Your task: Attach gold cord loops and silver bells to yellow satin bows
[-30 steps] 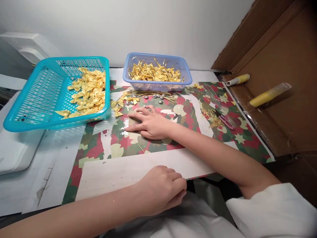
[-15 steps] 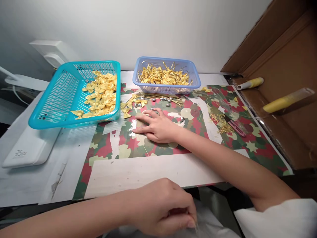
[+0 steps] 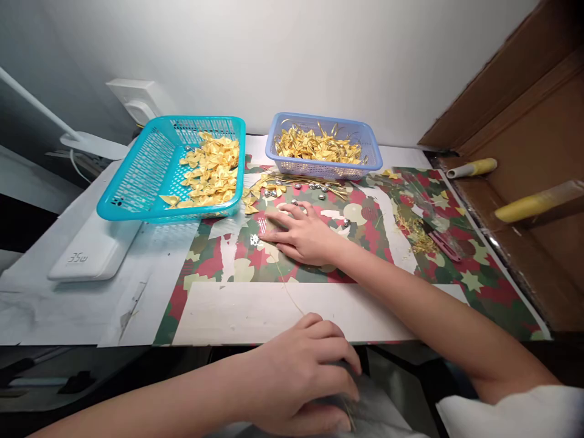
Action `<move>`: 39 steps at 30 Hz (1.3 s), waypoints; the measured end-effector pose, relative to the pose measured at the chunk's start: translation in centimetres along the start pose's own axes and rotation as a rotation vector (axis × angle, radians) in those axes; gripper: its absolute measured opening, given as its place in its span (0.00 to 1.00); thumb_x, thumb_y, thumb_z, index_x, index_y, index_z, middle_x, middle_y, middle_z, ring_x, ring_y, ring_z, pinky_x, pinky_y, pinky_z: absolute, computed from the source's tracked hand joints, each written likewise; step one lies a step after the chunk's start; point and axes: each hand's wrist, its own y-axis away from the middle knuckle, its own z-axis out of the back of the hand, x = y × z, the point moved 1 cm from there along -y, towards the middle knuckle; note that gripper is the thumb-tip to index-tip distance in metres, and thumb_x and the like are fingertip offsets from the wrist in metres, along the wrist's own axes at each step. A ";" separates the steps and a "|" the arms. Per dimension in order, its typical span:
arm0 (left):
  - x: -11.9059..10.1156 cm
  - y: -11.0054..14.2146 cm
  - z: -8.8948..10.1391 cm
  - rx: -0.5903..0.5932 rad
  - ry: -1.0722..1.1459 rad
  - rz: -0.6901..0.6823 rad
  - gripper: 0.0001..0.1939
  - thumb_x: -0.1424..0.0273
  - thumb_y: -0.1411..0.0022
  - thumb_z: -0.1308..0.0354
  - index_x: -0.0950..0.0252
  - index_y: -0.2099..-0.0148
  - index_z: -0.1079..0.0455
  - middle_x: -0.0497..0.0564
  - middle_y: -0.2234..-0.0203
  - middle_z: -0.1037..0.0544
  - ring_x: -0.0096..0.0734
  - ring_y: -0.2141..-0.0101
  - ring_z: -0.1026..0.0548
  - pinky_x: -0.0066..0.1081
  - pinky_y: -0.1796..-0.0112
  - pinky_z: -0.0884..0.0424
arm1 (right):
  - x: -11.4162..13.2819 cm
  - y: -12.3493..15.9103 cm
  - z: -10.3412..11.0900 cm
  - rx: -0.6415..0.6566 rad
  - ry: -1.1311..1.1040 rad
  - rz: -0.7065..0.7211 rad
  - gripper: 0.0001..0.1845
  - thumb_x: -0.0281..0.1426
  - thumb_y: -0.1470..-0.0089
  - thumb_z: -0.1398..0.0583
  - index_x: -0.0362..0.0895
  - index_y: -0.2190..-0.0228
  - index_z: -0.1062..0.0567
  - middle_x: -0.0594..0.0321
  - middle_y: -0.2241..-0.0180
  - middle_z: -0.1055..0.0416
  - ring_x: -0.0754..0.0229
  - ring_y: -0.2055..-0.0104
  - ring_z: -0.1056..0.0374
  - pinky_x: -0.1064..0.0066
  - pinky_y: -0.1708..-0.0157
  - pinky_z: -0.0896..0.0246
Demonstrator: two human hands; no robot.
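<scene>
My right hand (image 3: pixel 305 235) lies palm down on the patterned sheet (image 3: pixel 255 271), its fingers stretched out and somewhat spread; what lies under them is hidden. From near its fingertips a thin gold cord (image 3: pixel 288 291) runs down toward me to my left hand (image 3: pixel 310 380). That hand hovers at the table's front edge with curled fingers, and a bit of cord shows by its thumb. Beyond the right hand lie small silver bells (image 3: pixel 318 187), loose yellow ribbon bows (image 3: pixel 250 199) and a bundle of gold cords (image 3: pixel 337 190).
A turquoise basket (image 3: pixel 171 216) of yellow bows stands at left, partly over a white power bank (image 3: pixel 95 249). At the back, a blue basket (image 3: pixel 326 167) holds bows with gold ties. Right: a pink-handled cutter (image 3: pixel 444 244), gold cord scraps (image 3: pixel 417 234) and a cardboard wall (image 3: pixel 533 115).
My left hand has turned and its curled fingers have loosened a little; the cord now shows stretched between the hands. My right hand stays on the sheet. The view has swung left.
</scene>
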 end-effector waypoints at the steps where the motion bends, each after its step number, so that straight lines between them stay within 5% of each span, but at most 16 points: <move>1: 0.1 0.5 0.6 -0.040 -0.069 0.008 0.14 0.62 0.38 0.41 0.62 0.52 0.31 0.54 0.53 0.22 0.39 0.55 0.28 0.37 0.54 0.35 | 0.0 0.0 -0.1 -0.008 -0.012 -0.014 0.21 0.35 0.34 0.53 0.55 0.44 0.31 0.54 0.37 0.43 0.43 0.38 0.50 0.43 0.44 0.59; 4: 1.4 2.4 3.4 -0.303 -0.300 0.101 0.12 0.71 0.37 0.45 0.63 0.51 0.30 0.54 0.55 0.22 0.39 0.54 0.28 0.38 0.53 0.38 | -0.1 -0.1 -0.1 -0.006 -0.063 -0.072 0.21 0.35 0.34 0.52 0.56 0.44 0.31 0.55 0.37 0.43 0.43 0.38 0.50 0.44 0.44 0.59; 7: 3.8 4.4 6.5 -0.603 -0.511 0.473 0.07 0.76 0.37 0.48 0.64 0.62 0.29 0.52 0.66 0.22 0.35 0.63 0.27 0.34 0.60 0.35 | -0.1 -0.2 -0.2 -0.002 -0.116 -0.113 0.20 0.36 0.34 0.51 0.57 0.44 0.30 0.56 0.37 0.43 0.44 0.38 0.51 0.45 0.43 0.59; 11: 6.3 5.4 8.0 -0.571 -0.419 0.783 0.07 0.67 0.38 0.45 0.63 0.67 0.29 0.50 0.70 0.24 0.36 0.67 0.28 0.32 0.66 0.35 | -0.2 -0.2 -0.3 -0.056 -0.191 -0.157 0.19 0.36 0.35 0.48 0.56 0.45 0.30 0.57 0.38 0.41 0.47 0.39 0.51 0.49 0.43 0.58; 17: 8.0 4.1 7.9 -0.545 -0.407 0.824 0.09 0.64 0.41 0.44 0.64 0.67 0.29 0.51 0.70 0.26 0.38 0.67 0.29 0.34 0.66 0.37 | 0.6 -0.3 0.5 -0.146 -0.258 -0.343 0.12 0.33 0.40 0.43 0.49 0.56 0.23 0.58 0.46 0.33 0.51 0.46 0.44 0.56 0.48 0.53; 21: 8.7 4.0 8.6 -0.586 -0.371 0.806 0.07 0.70 0.42 0.47 0.65 0.66 0.29 0.51 0.70 0.25 0.36 0.69 0.29 0.32 0.67 0.37 | 2.7 -0.6 1.2 -0.062 -0.239 -0.488 0.12 0.40 0.48 0.36 0.43 0.68 0.24 0.58 0.57 0.28 0.50 0.52 0.41 0.56 0.53 0.52; 26: 8.3 4.6 8.6 -0.636 -0.361 0.813 0.08 0.69 0.42 0.47 0.65 0.68 0.29 0.51 0.72 0.25 0.34 0.71 0.29 0.31 0.69 0.37 | 5.0 -1.5 1.0 0.055 -0.140 -0.542 0.07 0.30 0.41 0.42 0.41 0.68 0.25 0.54 0.59 0.28 0.49 0.52 0.40 0.54 0.55 0.52; 31: 7.1 5.1 8.6 -0.575 -0.243 0.863 0.12 0.66 0.42 0.46 0.64 0.74 0.27 0.50 0.77 0.24 0.31 0.75 0.30 0.29 0.73 0.38 | 5.0 -1.2 0.2 0.005 -0.191 -0.590 0.07 0.28 0.38 0.45 0.42 0.67 0.27 0.54 0.60 0.28 0.51 0.54 0.40 0.56 0.56 0.52; 34: 6.6 5.1 8.6 -0.560 -0.043 0.915 0.12 0.63 0.43 0.43 0.64 0.71 0.23 0.51 0.76 0.22 0.31 0.76 0.29 0.28 0.75 0.37 | 4.6 -0.5 0.0 -0.085 -0.303 -0.627 0.07 0.28 0.38 0.45 0.43 0.69 0.29 0.58 0.60 0.29 0.53 0.55 0.40 0.60 0.57 0.52; 39: 6.9 3.9 8.1 -0.552 0.705 1.038 0.17 0.56 0.46 0.38 0.67 0.65 0.24 0.54 0.69 0.21 0.22 0.82 0.33 0.24 0.83 0.41 | 4.3 0.3 0.0 -0.191 -0.396 -0.642 0.07 0.27 0.39 0.45 0.44 0.71 0.32 0.61 0.61 0.29 0.55 0.55 0.40 0.62 0.57 0.52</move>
